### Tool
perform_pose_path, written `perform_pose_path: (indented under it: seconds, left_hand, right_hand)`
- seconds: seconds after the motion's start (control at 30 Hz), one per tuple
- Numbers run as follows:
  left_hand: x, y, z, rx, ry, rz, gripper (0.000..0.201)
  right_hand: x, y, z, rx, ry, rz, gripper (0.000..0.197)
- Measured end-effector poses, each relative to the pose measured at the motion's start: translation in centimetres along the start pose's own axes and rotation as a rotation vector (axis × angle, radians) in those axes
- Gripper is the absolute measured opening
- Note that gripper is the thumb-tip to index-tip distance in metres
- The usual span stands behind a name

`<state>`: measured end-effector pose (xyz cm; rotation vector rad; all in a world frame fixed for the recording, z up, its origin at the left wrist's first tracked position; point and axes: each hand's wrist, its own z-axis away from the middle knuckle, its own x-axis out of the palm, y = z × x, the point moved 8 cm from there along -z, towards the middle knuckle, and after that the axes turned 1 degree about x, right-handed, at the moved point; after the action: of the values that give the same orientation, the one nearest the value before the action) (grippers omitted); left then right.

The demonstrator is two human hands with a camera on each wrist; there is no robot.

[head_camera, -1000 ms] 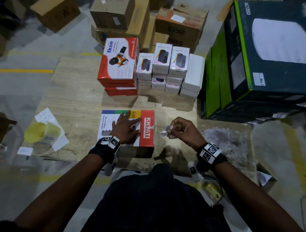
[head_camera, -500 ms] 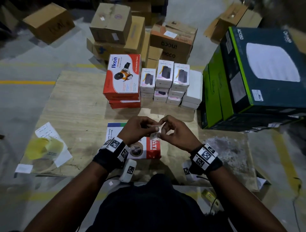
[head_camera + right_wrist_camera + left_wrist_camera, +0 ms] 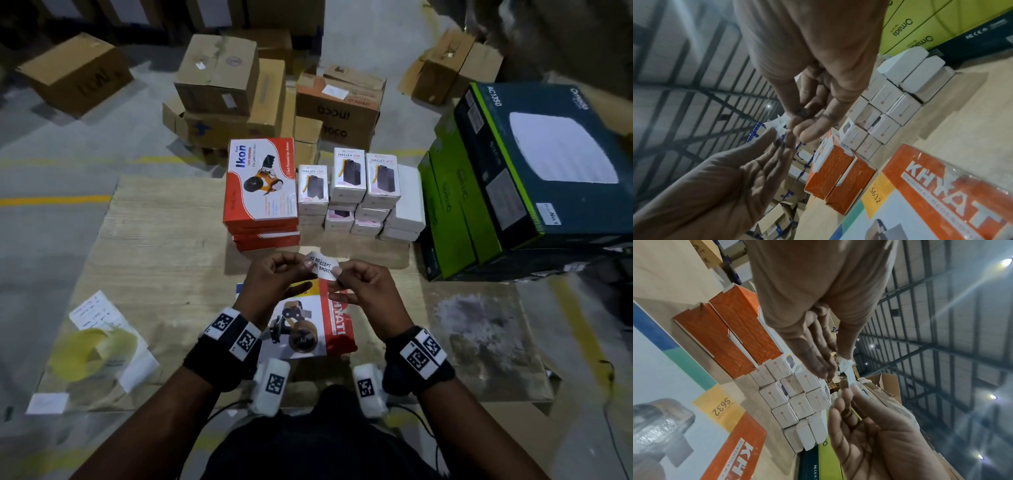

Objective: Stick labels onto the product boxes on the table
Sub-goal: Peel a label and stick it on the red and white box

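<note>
1. Hands, nearest the viewer: left hand (image 3: pixel 274 277) and right hand (image 3: pixel 366 287) are raised above the table (image 3: pixel 164 240), each pinching one end of a small white label (image 3: pixel 321 265) between thumb and fingertips; the remaining fingers are loosely curled. The printed text faces up, and the label is held clear of every box.
2. Flat box (image 3: pixel 329 325) with a red band: lies on the table directly below the hands, top face up, with no label seen on the part that shows. Judged to be the next box to receive the label.
3. Risk: the label looks slightly creased in the left wrist view (image 3: pixel 846 371). Its sticky side could fold onto itself or cling to a fingertip; if one end lands first at an angle, it may sit crooked or wrinkled on the glossy face.
4. Left of the table: a sheet of paper (image 3: pixel 99 315) and a yellow roll (image 3: pixel 89 353).
5. Farther back: a stack of red boxes (image 3: pixel 260 192) beside a stack of small white boxes (image 3: pixel 356 192); large green and dark boxes (image 3: pixel 513 178) stand at right.
6. Beyond the table: brown cartons (image 3: pixel 219 75) on the floor.
</note>
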<state>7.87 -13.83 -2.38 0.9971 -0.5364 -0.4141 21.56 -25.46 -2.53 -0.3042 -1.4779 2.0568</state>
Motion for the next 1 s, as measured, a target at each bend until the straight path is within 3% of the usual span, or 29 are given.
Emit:
perform_pose_path:
  seconds: [0.13,0.27,0.6,0.87,1.0]
  left_hand:
    - [-1.0,-0.6,0.0,-0.050,0.016,-0.044,0.010]
    - [-0.7,-1.3,0.3,-0.086,-0.013,-0.095,0.018]
    - [-0.4,-2.7,-0.6,0.014,0.068,-0.342,0.013]
    - [0.9,-9.4,-3.1,-0.145,0.006,-0.689,0.010]
    - [1.3,-11.0,-3.5,-0.150,0.027,-0.846,0.015]
  right_hand:
    - [-0.2,-0.2,-0.1,-0.070,0.079,0.130,0.023]
    - [-0.6,0.0,0.3,-0.115,0.130,0.159,0.013]
    - [-3.3,2.0,0.9,-0.082,0.289,0.181,0.016]
    - [-6.6,10.2,0.7,0.254,0.262,0.059,0.016]
    - [-7.4,12.5,0.2,0.319,0.285,0.020,0.014]
